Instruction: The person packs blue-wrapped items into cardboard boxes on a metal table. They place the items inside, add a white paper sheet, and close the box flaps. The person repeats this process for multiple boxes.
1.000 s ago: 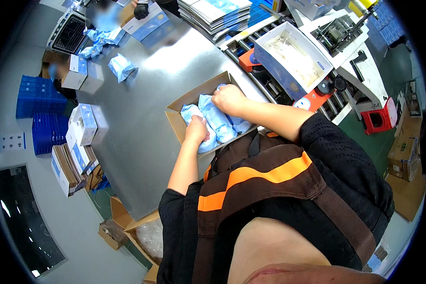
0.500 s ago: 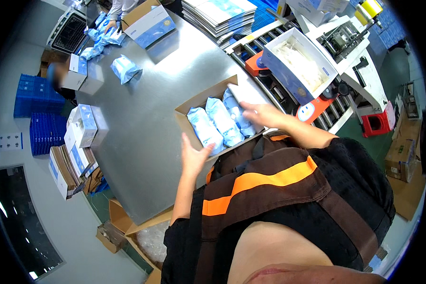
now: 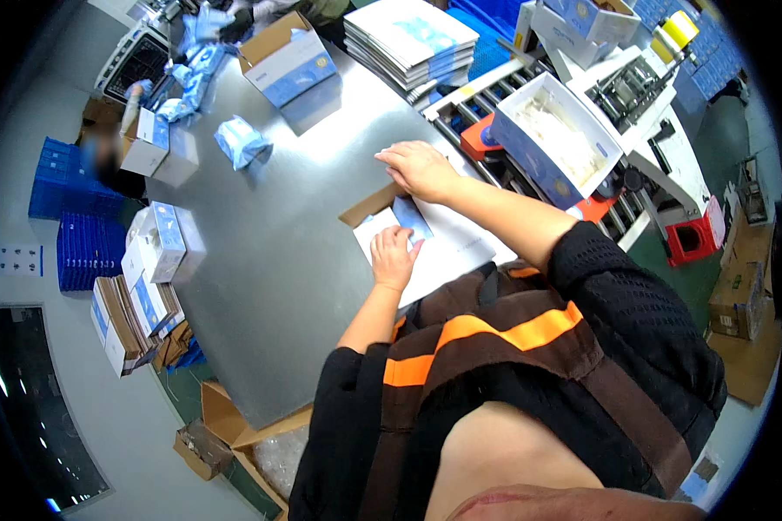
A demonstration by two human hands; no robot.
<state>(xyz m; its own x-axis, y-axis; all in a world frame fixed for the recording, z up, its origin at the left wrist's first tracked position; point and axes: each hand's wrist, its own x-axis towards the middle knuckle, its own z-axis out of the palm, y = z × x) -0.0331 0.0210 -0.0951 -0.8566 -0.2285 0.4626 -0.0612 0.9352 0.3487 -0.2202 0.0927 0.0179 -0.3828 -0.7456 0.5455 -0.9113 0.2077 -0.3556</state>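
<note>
In front of me, against my apron, lies a carton (image 3: 450, 252) with its white flaps folded over most of the top. Through a gap between the flaps shows a bit of a blue pack (image 3: 411, 219); the other packs are hidden. My left hand (image 3: 393, 259) rests on the near-left flap, fingers bent and thumb apart. At the carton's far edge, my right hand (image 3: 419, 172) reaches across with fingers stretched out, touching the top of the far flap. A brown inner flap (image 3: 369, 205) still stands at the far left.
A blue-white pack (image 3: 241, 141) lies on the metal table (image 3: 261, 286). Past it stands an open carton (image 3: 288, 65). On the roller conveyor (image 3: 471, 108) at right sits an open filled box (image 3: 560, 135). Flat cartons (image 3: 408, 39) are stacked at the back. Another person's hand (image 3: 135, 94) is at far left.
The carton's flaps have come down over the blue packs. My right hand moved from inside the carton to its far edge; my left moved from the side onto the flap.
</note>
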